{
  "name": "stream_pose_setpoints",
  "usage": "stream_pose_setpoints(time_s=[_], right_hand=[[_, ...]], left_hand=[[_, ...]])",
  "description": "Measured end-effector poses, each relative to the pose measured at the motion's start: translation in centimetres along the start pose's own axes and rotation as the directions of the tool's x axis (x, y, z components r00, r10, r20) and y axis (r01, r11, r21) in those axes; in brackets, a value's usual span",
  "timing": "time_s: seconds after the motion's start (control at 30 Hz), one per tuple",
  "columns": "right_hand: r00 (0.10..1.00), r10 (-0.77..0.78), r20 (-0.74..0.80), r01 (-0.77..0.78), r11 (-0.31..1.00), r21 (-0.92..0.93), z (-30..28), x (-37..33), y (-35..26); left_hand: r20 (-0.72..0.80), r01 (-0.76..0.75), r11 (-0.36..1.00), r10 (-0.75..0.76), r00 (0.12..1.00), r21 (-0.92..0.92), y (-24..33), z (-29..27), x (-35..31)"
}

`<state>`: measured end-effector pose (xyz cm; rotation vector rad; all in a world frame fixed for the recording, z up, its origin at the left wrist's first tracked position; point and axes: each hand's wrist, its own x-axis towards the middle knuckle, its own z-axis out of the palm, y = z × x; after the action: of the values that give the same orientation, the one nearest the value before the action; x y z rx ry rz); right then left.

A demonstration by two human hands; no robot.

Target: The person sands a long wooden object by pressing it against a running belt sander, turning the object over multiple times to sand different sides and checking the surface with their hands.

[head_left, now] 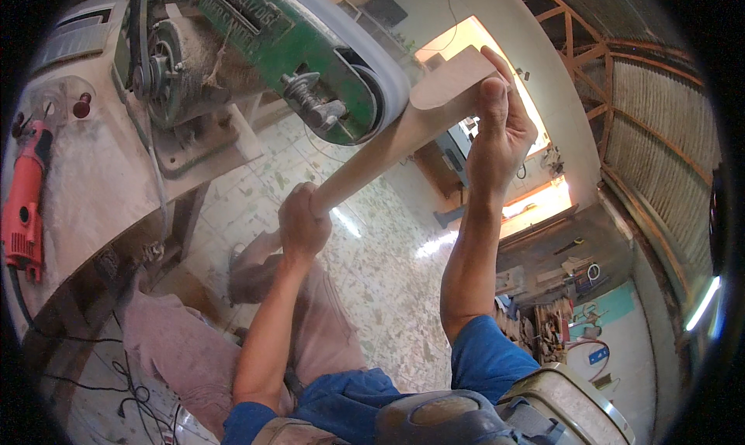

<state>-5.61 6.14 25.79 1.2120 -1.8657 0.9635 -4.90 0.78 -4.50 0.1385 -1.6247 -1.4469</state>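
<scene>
A long pale wooden piece (372, 159), with a flat, rounded-edged face at its upper right end, runs slantwise in front of me. Its lower left end is wrapped in my closed left hand (303, 221). At the other end, my right hand (503, 127) grips it, thumb on the near side and fingers behind. The wood's middle lies against or very close to the rounded end of a belt sander (326, 72); exact contact is hard to make out. This machine has a green body, a grey belt and a spring-loaded bolt on its side.
A dusty workbench (93, 169) on the left carries the sander's motor (182, 65) and a red rotary power tool (29, 189). Black cables (136, 391) trail over the floor beneath it. Cluttered shelving (543, 321) stands at the right. My legs are below, over a speckled tile floor (403, 290).
</scene>
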Motion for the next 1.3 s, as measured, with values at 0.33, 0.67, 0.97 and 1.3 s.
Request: stream_pose_setpoints(time_s=[0.33, 0.67, 0.97, 1.3], right_hand=[[0.998, -0.023, 0.067, 0.008, 0.974, 0.226, -1.1, -0.3, 1.5], [0.982, -0.071, 0.173, 0.004, 0.933, 0.361, -1.8, -0.1, 2.2], [0.985, -0.081, 0.151, 0.023, 0.936, 0.352, -1.3, 0.4, 1.9], [0.987, -0.136, 0.086, 0.132, 0.99, 0.056, -0.7, 1.0, 0.9]], left_hand=[[-0.047, -0.001, 1.0, 0.002, 0.999, 0.003, 0.6, 0.3, -0.1], [-0.098, -0.003, 1.0, 0.006, 0.995, 0.03, 1.7, 0.0, 0.0], [-0.091, -0.032, 0.998, 0.028, 0.995, -0.046, 2.3, 0.3, 0.0], [-0.039, -0.021, 0.992, 0.016, 0.999, -0.125, 2.3, -0.2, 0.3]])
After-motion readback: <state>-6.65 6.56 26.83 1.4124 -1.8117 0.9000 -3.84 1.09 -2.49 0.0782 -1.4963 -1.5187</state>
